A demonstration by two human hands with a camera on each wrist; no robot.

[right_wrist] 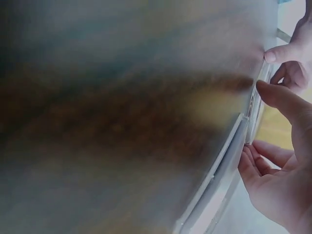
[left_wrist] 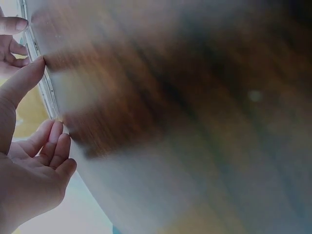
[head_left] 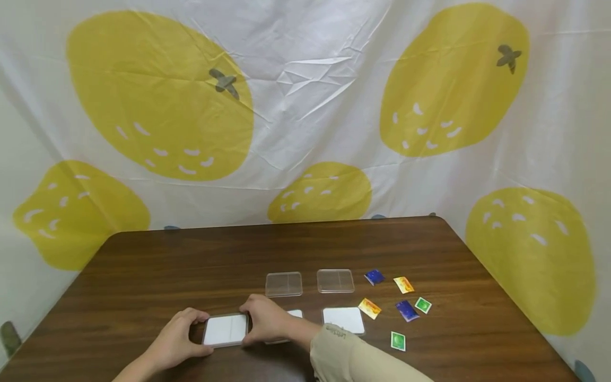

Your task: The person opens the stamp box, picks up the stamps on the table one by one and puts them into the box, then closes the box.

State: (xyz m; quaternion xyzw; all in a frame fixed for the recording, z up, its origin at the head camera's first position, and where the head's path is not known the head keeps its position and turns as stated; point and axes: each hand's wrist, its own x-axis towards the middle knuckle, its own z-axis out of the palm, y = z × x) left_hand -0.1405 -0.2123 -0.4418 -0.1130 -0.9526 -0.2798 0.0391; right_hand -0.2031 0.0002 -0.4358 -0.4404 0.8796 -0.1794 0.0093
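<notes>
A flat clear plastic case (head_left: 224, 330) with a white face lies on the table in front of me, a thin line running down its face. My left hand (head_left: 175, 337) holds its left end, thumb at the near corner and fingers at the far one. At the opposite end my right hand (head_left: 267, 318) grips it the same way. Both wrist views show the case edge-on, thumb and fingertips of the left hand (left_wrist: 36, 151) and right hand (right_wrist: 285, 156) against its rim. Partly under my right forearm is a second white-faced case (head_left: 296, 313); a third case (head_left: 343, 319) lies farther right.
Two clear plastic lids (head_left: 284, 284) (head_left: 335, 281) lie behind the cases. To the right are scattered small blue packets (head_left: 407, 311), orange packets (head_left: 369, 308) and green square pieces (head_left: 398, 341). The brown wooden table (head_left: 191, 265) meets a lemon-print cloth (head_left: 305, 106) at the back.
</notes>
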